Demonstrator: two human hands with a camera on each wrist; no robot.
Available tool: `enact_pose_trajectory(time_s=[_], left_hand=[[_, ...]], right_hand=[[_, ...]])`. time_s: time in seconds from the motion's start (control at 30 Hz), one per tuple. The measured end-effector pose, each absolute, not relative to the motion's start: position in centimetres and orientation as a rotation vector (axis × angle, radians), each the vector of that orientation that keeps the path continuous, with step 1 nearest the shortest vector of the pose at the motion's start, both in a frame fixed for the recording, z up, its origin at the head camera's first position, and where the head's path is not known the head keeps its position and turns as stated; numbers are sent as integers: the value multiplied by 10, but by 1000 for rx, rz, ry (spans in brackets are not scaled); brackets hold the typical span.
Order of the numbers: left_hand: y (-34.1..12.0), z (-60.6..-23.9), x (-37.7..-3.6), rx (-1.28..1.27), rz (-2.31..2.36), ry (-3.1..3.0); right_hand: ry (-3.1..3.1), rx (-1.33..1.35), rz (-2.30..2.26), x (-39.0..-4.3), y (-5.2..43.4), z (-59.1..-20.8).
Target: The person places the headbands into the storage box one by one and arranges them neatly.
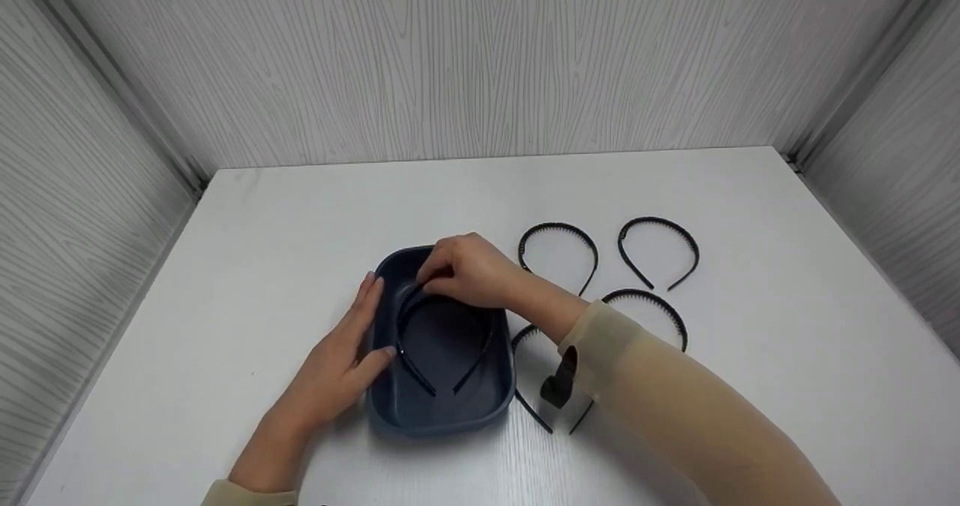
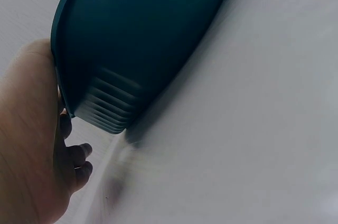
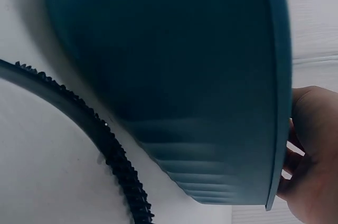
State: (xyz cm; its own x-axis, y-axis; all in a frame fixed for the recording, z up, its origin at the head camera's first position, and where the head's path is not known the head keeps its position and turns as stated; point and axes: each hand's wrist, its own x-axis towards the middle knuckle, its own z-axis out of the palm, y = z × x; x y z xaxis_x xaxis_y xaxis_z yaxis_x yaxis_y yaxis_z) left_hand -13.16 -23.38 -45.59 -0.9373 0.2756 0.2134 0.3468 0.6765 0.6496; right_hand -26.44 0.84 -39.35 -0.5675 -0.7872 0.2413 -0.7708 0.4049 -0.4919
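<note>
A dark blue plastic basin [image 1: 442, 425] stands on the white table, with a black toothed headband [image 1: 418, 377] inside it. My left hand [image 1: 337, 371] holds the basin's left side, thumb over the rim and fingers along the outer wall. Reaching over the basin from the right, my right hand [image 1: 476, 273] pinches the top of that headband's arc, whose two ends point toward me. From below, the left wrist view has the hand at the basin's ribbed corner [image 2: 108, 102]. The right wrist view is largely filled by the basin's outer wall [image 3: 174, 65].
Several more black headbands lie on the table right of the basin, one at the back right [image 1: 694, 245] and another at the back [image 1: 559, 226]. The right sleeve [image 1: 675, 401] partly covers the nearer ones. Grey wood-grain panels [image 1: 480, 63] border the table at the back and sides.
</note>
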Motion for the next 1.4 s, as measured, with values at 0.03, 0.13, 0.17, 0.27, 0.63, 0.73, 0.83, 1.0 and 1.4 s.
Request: enact_pose_trajectory(time_s=[0.03,0.13,0.17,0.27,0.63,0.73,0.83,1.0,1.4], left_hand=[[-234,-456,-131,-518,-1104,-2789],[-234,-455,-131,-519,-1091,-2791],[-235,-455,-131,-519,-1089,-2790],[-235,-455,-131,-527,-1086,-2786],[-235,-456,-131,-557,-1095,-2741],[-235,-457,-131,-553,-1093,-2741],[-235,-457,-130,-549,-1093,-2743],[-234,-458,-130,-558,-1089,-2736],[-234,-458,-131,-565,-1101,-2740]], right_hand=[[2611,-1440,-884,-264,8,-394],[2615,-1433,-873,-265,6,-397],[2615,-1429,-871,-265,5,-398],[2614,-1424,-870,-265,4,-401],[2626,-1370,-801,-265,-1,-402],[2638,-1359,-761,-265,-3,-403],[2642,-1345,-729,-265,-6,-403],[2627,-1361,-689,-266,-11,-406],[2623,-1374,-607,-269,-16,-410]])
